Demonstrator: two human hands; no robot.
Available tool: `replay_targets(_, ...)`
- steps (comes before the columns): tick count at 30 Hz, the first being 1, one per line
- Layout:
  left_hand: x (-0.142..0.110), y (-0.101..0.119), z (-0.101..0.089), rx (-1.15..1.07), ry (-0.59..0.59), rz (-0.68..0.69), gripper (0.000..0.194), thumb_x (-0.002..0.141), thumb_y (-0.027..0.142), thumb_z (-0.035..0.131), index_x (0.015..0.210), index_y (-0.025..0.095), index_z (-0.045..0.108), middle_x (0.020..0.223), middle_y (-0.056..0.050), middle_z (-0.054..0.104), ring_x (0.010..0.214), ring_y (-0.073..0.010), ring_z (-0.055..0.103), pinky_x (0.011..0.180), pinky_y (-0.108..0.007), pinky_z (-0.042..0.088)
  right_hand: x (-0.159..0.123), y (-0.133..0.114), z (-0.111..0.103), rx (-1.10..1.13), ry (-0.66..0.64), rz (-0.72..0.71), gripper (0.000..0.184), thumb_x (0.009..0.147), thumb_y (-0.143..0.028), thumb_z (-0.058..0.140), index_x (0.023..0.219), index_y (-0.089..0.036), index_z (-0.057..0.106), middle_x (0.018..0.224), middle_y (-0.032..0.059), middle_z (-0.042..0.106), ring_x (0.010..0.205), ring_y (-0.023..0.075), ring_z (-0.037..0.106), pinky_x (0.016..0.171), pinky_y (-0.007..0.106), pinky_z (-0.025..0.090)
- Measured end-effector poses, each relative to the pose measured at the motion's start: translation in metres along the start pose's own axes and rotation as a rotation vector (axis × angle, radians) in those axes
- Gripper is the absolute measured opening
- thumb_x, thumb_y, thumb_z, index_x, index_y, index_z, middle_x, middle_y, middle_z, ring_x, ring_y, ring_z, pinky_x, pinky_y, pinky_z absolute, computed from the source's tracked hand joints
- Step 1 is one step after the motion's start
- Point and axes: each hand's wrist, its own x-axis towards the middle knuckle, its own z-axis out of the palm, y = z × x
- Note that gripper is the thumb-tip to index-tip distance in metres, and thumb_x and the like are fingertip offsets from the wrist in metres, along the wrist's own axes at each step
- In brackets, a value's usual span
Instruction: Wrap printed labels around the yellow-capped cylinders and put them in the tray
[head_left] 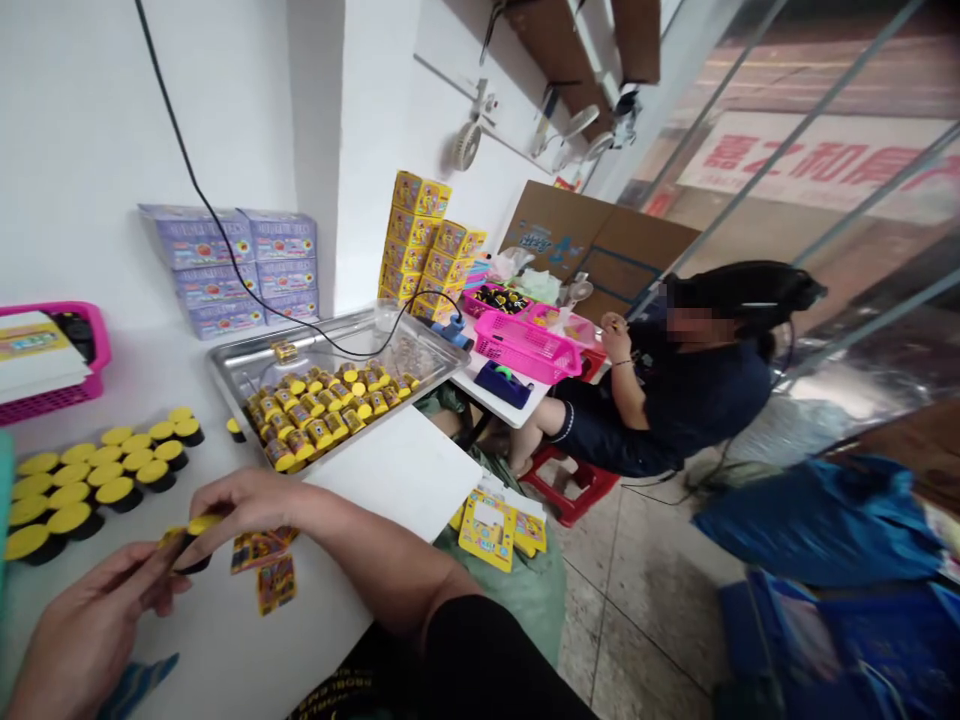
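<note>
A white worktable (225,650) spreads beneath the fingers (219,490) and runs on well past them. Off to their right, well apart, a co-worker (697,400) in dark clothes sits on a red stool (574,490), one hand raised around something too small to tell. Beyond the fingers stands a shallow steel tray (234,372), part filled with labelled yellow-lidded tubs (322,432); behind it, at the wall, are stacked lilac boxes (214,245) and, further right, a taller stack of yellow printed boxes (412,230). A white board (397,475) lies to the right of the fingers, just past the forearm. Ahead and to their left is a magenta basket (105,350), and nearer to them rows of black tubs with yellow lids (112,492) stand upright on the table.

The right hand (251,500) has thumb and forefinger nearly together — a narrow pinch on a small yellow-lidded tub (204,524). The left hand (90,620) meets it from the near left, thumb and fingers closed on a small yellow-and-brown piece (172,538) right beside that tub; whether this is a label or a second tub, I cannot tell. Smallest of all, printed labels (277,583) lie flat just right of the fingers — one apart, the others overlapping beneath the right wrist.
</note>
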Motion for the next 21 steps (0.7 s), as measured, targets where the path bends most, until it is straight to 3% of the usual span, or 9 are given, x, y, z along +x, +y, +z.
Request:
replay_targets(4,-0.007,0.007,0.000,-0.295,-0.119,-0.112,0.040,0.050,0.062,0.078,0.070,0.028,0.071,0.066,0.006,0.070,0.058,-0.0168,0.060,0.051,-0.027,0.042,0.000,0.005,-0.002,-0.058,0.013,-0.063,0.037,0.060,-0.046,0.081,0.071,-0.018,0.059,0.064,-0.0085,0.048,0.065,0.0084,0.042,0.060,0.020,0.031)
replay_targets(8,-0.016,0.012,0.002,-0.279,-0.140,-0.022,0.035,0.060,0.049,0.078,0.071,0.016,0.070,0.061,-0.003,0.067,0.054,-0.0144,0.056,0.047,-0.025,0.040,-0.001,0.011,0.003,0.012,0.068,-0.109,0.037,0.058,-0.046,0.081,0.070,-0.016,0.061,0.062,-0.0068,0.050,0.062,0.0096,0.044,0.057,0.021,0.032)
replay_targets(10,-0.014,0.010,0.002,-0.275,-0.143,0.024,0.032,0.061,0.045,0.078,0.063,0.015,0.066,0.058,-0.004,0.065,0.051,-0.0130,0.054,0.046,-0.024,0.041,0.002,0.014,0.003,0.117,0.093,-0.117,0.033,0.057,-0.041,0.081,0.070,-0.016,0.064,0.062,-0.0051,0.054,0.060,0.0107,0.047,0.057,0.022,0.036)
replay_targets(15,-0.008,-0.001,-0.003,-0.277,-0.168,0.064,0.029,0.063,0.038,0.079,0.066,0.015,0.063,0.063,-0.004,0.067,0.050,-0.0115,0.055,0.045,-0.024,0.041,0.008,0.016,-0.001,0.337,0.237,-0.169,0.021,0.064,-0.034,0.075,0.074,-0.016,0.069,0.070,0.0016,0.066,0.063,0.0138,0.056,0.060,0.026,0.044)
replay_targets(21,-0.012,0.003,-0.003,-0.275,-0.219,0.094,0.025,0.063,0.034,0.079,0.070,0.014,0.066,0.065,-0.004,0.068,0.054,-0.0125,0.058,0.049,-0.026,0.047,0.004,0.010,0.002,0.337,0.078,-0.130,0.020,0.062,-0.030,0.075,0.074,-0.015,0.070,0.069,0.0022,0.067,0.062,0.0143,0.058,0.061,0.026,0.044)
